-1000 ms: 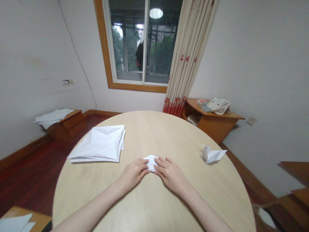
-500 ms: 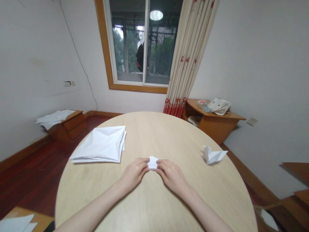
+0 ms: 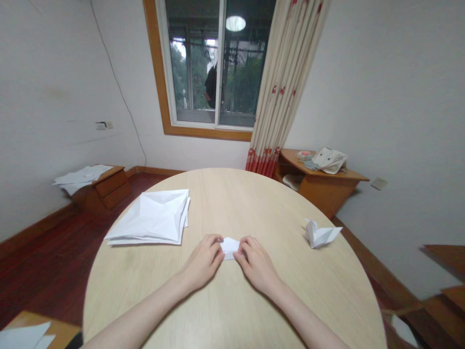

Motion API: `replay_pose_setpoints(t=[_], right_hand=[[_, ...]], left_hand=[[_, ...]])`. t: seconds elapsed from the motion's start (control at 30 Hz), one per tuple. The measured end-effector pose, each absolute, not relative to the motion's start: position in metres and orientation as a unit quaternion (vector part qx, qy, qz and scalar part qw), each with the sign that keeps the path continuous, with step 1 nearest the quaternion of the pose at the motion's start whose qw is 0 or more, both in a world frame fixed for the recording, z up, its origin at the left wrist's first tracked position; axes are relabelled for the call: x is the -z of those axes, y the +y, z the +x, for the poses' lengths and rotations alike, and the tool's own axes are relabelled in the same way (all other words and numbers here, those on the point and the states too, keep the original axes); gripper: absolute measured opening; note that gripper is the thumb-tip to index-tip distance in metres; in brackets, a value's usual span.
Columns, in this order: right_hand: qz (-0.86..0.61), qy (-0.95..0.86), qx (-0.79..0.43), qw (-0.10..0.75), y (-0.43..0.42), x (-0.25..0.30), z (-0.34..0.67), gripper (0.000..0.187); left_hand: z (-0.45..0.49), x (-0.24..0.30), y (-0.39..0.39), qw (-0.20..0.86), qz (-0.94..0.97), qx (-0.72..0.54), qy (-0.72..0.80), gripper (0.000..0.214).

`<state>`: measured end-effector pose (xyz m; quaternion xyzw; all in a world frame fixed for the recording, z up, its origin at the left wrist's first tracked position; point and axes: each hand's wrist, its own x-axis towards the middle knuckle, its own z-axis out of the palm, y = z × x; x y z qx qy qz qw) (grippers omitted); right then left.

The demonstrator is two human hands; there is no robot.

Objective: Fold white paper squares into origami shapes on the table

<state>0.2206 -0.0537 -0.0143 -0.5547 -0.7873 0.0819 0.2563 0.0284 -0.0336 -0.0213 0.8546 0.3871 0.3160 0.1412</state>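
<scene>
A small piece of folded white paper (image 3: 229, 246) lies on the round table between my hands, a crease running across it and its far edge coming to a blunt point. My left hand (image 3: 205, 257) grips its left end, thumb at the near side and fingers at the far side. On the right end, my right hand (image 3: 256, 259) holds it the same way. Both fingertips cover the paper's ends. To the right stands a folded white paper figure (image 3: 321, 234) with upturned points. A stack of creased white paper sheets (image 3: 152, 215) is at the left.
The pale round wooden table (image 3: 232, 310) fills the middle. Beyond it are a corner cabinet (image 3: 319, 186) with a cloth bag (image 3: 330, 160), and a low drawer unit (image 3: 112, 186) bearing papers. More paper (image 3: 27, 335) lies at the lower left.
My fingers have shifted slightly on the folded paper, and more of its surface shows between them. The stack and the paper figure have stayed put.
</scene>
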Motion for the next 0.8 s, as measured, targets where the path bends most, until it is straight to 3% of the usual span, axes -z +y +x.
replay_pose_setpoints(t=[0.8], right_hand=[[-0.592, -0.77, -0.056, 0.233, -0.053, 0.024, 0.211, 0.011]], left_hand=[[0.036, 0.029, -0.033, 0.166, 0.816, -0.328, 0.446, 0.018]])
